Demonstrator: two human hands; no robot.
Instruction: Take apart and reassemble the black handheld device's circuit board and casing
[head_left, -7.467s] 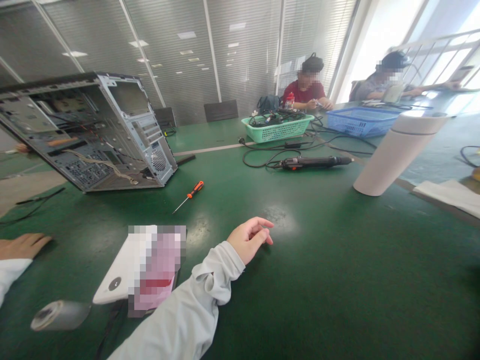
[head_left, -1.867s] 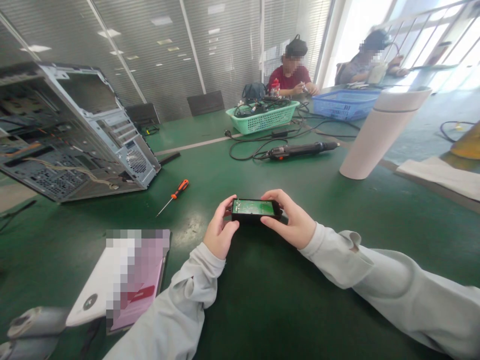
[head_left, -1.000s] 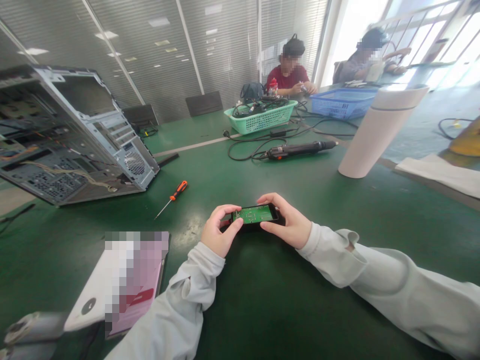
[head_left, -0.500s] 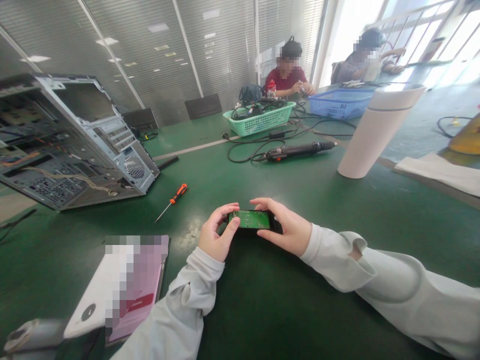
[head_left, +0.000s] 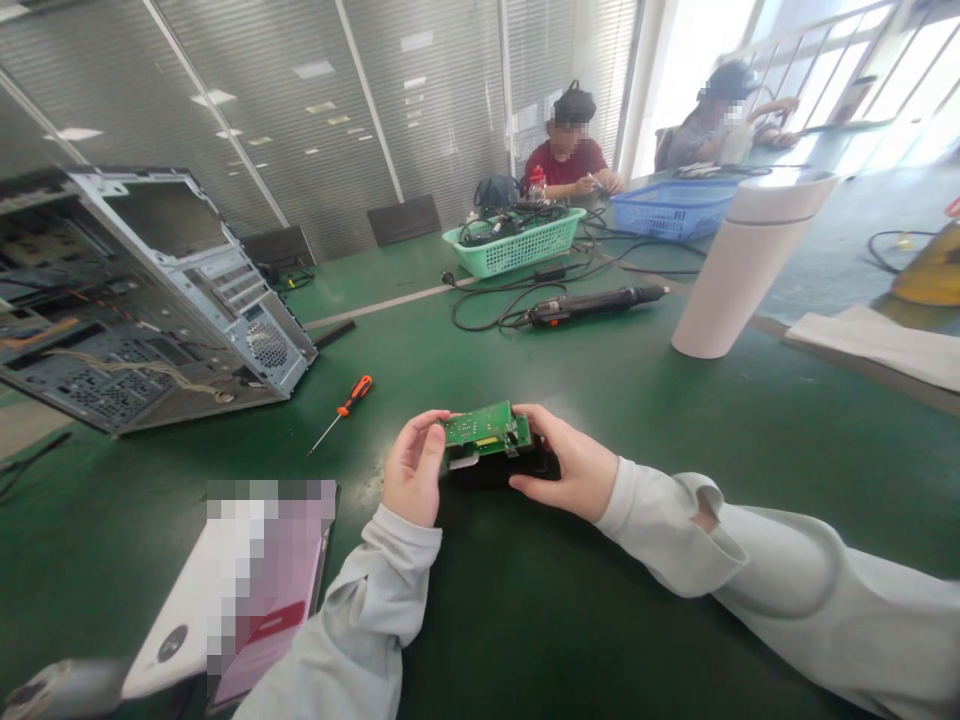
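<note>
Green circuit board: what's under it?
A black casing, its right end showing between the right hand's thumb and fingers. The green circuit board covers most of the interior; contents can't be seen.

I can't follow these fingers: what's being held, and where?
The left hand pinches the green circuit board by its left end; the right grips the black plastic case.

Computer case (head_left: 225,300): cropped left | black casing (head_left: 491,477): partly hidden from us by green circuit board (head_left: 476,425) | pink item (head_left: 289,570): pixelated, unreadable to us
</note>
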